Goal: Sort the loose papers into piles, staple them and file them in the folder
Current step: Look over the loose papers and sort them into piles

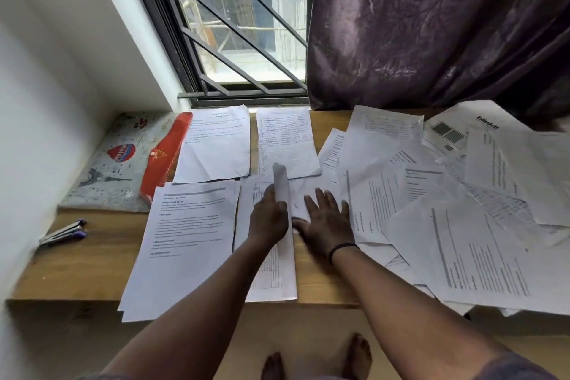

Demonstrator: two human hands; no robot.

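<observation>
- Nearest thing in view is the person's bare feet (314, 358) on the tan floor, just under the front edge of the light wooden desk (92, 259).
- On the near left of the desk sits a white printed sheet with bold headings (188, 241), its near edge hanging over the desk's front edge.
- Just right of that is a white sheet with a printed table on it (268, 275), and both hands are on it. Its right edge is curled up into a standing fold between the two hands.
- The left hand (269, 216) is up against that raised fold, fingers curled at it. Honestly can't tell if it's actually pinching the paper or just pushing it.
- The right hand (327, 222) lies flat, fingers spread, pressing down on the paper. There's a black band (342, 248) on that wrist.
- Far left, near the wall: a purple and silver stapler (63, 231).
- The whole right side is a messy heap of loose white printed papers (447, 210), overlapping every which way.
- Further back: a handwritten lined sheet (287, 142) in the middle, and another white typed sheet (216, 145) to its left.
- Back left corner has a grey patterned folder (117, 164) with a red packet (163, 154) lying on it.
- Behind it all, a barred window (234, 25) and a dark purple curtain (431, 25).
</observation>
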